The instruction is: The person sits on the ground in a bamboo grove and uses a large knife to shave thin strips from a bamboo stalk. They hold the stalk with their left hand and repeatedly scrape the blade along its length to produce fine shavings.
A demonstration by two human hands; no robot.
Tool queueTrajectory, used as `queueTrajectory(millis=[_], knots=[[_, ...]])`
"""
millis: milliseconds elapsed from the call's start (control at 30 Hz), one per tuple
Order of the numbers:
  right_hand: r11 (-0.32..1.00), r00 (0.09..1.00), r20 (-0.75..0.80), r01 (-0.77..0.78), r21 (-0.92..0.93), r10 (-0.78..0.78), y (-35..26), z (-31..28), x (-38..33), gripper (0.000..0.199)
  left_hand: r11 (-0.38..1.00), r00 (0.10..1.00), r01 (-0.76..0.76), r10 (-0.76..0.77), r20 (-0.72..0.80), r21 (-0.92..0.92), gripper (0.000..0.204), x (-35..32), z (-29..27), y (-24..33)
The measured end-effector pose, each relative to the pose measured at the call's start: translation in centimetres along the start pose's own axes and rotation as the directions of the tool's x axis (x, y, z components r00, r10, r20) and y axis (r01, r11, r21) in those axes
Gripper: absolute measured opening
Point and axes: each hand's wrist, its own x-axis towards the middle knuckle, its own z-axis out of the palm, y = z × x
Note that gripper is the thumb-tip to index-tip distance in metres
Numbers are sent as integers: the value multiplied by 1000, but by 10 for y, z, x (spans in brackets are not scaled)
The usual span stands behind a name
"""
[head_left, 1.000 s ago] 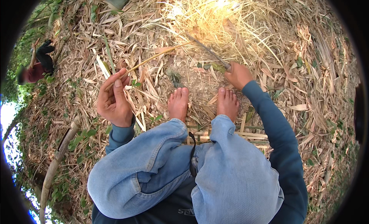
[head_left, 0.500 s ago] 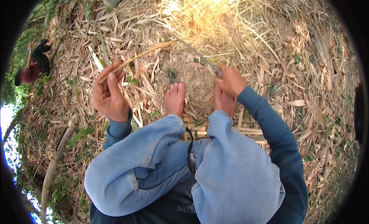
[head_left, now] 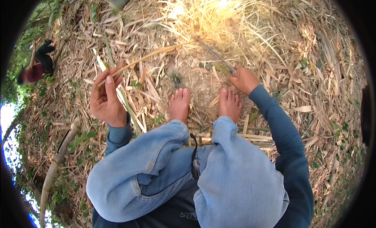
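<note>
My left hand (head_left: 106,98) is closed in a pinch, thumb against fingers, on a thin yellowish bamboo strip (head_left: 150,55). From there the strip slopes up and right in a slight bow. Wrapped round a knife's handle, my right hand (head_left: 244,80) is above my right foot. The grey blade of the knife (head_left: 215,53) slants up and left. Its tip and the strip's far end come together in front of my feet; whether they touch, I cannot tell. Part of the handle is hidden by my fingers.
Pale shavings (head_left: 223,22) lie heaped in sunlight at the far side. Split green-and-white strips (head_left: 131,110) rest beside my left hand. Bamboo slats (head_left: 254,137) lie by my right leg. A thick pole (head_left: 55,165) stands at left; another person (head_left: 37,69) is farther off.
My right hand and the knife have shifted a little right, uncovering my right foot. My left hand has moved slightly left and nearer me, still holding the strip.
</note>
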Motion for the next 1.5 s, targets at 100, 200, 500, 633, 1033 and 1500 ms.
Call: queueTrajectory(millis=[100,200,500,633,1033,1500], knots=[[990,992,93,78,117,-89,-64,-20,-25,39,999,999,34,-35,-17,-16,24,-2,-4,-1],[969,973,166,126,210,-162,-101,-19,-48,44,1000,1000,15,-14,11,-18,24,-5,3,4],[999,992,118,42,-19,-40,-58,-18,-10,29,1000,999,-12,13,43,-7,25,-3,4,0],[999,995,94,11,-31,-8,-41,-3,-7,25,1000,999,19,-17,45,-24,25,-7,5,1],[993,986,116,-119,-5,119,-25,-15,-6,34,999,999,-39,39,34,-16,19,-1,0,-5],[1000,992,128,-17,19,15,-36,-6,-10,23,999,999,7,-6,37,-33,18,-12,-2,-5]])
